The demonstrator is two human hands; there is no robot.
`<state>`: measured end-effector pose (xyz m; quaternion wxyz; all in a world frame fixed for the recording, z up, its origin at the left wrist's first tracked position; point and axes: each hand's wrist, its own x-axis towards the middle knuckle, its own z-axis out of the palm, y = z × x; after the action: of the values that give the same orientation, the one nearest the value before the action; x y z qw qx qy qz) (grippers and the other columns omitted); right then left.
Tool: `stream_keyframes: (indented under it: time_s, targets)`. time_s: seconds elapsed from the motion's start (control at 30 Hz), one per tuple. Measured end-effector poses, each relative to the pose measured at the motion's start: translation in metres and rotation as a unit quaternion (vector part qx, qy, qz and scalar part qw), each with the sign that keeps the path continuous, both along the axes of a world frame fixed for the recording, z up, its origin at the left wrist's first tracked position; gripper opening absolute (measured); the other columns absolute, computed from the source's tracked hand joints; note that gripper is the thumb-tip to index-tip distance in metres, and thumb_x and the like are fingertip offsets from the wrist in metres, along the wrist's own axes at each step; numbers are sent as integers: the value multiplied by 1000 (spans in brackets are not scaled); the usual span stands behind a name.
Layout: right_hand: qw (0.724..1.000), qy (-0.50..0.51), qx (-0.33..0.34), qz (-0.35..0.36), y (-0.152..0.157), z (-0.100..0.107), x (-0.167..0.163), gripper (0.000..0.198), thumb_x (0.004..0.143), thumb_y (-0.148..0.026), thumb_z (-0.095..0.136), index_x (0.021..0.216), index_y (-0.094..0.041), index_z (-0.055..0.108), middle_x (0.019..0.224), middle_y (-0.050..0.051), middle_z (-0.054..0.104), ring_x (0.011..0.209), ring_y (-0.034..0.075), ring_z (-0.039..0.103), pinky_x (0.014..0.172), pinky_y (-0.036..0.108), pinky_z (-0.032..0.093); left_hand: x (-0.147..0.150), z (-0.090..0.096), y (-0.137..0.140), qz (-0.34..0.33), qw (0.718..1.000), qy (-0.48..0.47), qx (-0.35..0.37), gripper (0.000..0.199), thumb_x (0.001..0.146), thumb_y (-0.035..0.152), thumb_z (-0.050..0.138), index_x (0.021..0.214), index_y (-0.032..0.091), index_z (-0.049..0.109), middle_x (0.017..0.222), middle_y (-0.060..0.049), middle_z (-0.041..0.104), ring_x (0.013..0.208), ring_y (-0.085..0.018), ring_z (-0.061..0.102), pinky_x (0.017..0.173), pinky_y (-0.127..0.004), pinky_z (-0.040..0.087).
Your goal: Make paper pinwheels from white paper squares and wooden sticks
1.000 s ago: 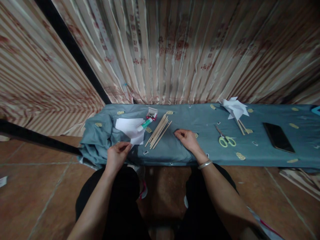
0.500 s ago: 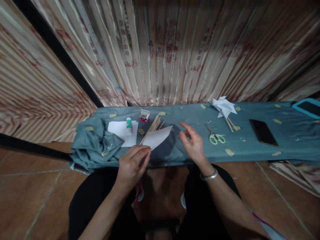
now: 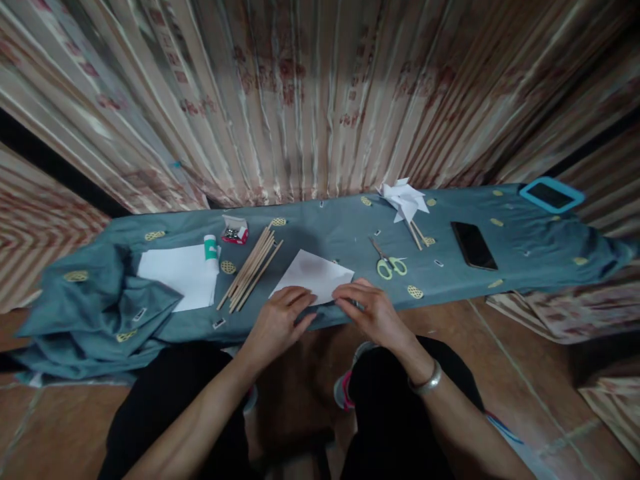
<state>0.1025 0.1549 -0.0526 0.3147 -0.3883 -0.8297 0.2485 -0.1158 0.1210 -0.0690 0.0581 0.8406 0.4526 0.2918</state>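
A sheet of white paper (image 3: 315, 272) lies at the near edge of the cloth-covered table, turned so that a corner points away from me. My left hand (image 3: 286, 317) is closed on its near left edge, the fingertips over the paper. At the near right edge my right hand (image 3: 367, 303), with a silver bangle on the wrist, pinches the paper between thumb and fingers. Left of the paper lies a bundle of thin wooden sticks (image 3: 251, 270). Scissors with light green handles (image 3: 391, 267) rest to the right, blades pointing away.
A stack of white paper (image 3: 175, 270) with a glue stick (image 3: 211, 248) lies at the left. Behind the sticks stands a small open box of metal pins (image 3: 235, 231). Paper pinwheels on sticks (image 3: 404, 199), a phone (image 3: 474, 245) and a blue-framed device (image 3: 551, 195) lie at the right.
My right hand has come left and taken hold of the paper, which was raised in my left hand and now lies flatter. The view has shifted to the right.
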Motion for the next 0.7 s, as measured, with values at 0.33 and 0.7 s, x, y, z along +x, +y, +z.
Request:
stream_keyframes:
  time_s: [0.33, 0.7]
  targets:
    - [996, 41, -25, -75, 49, -25, -20, 9, 85, -22, 63, 84, -25, 71, 111, 3, 72, 105, 22, 61, 96, 40, 46, -4, -28, -4, 57, 993, -67, -76, 55, 94, 24, 48, 145, 18, 29, 126, -14, 61, 110, -21, 63, 94, -36, 52]
    - [991, -54, -14, -123, 86, -39, -62, 12, 84, -20, 62, 83, -22, 74, 110, 7, 71, 110, 23, 60, 100, 41, 42, 0, -19, -15, 42, 993, 104, -29, 45, 90, 17, 47, 135, 10, 44, 146, -19, 44, 139, -30, 36, 110, -53, 34]
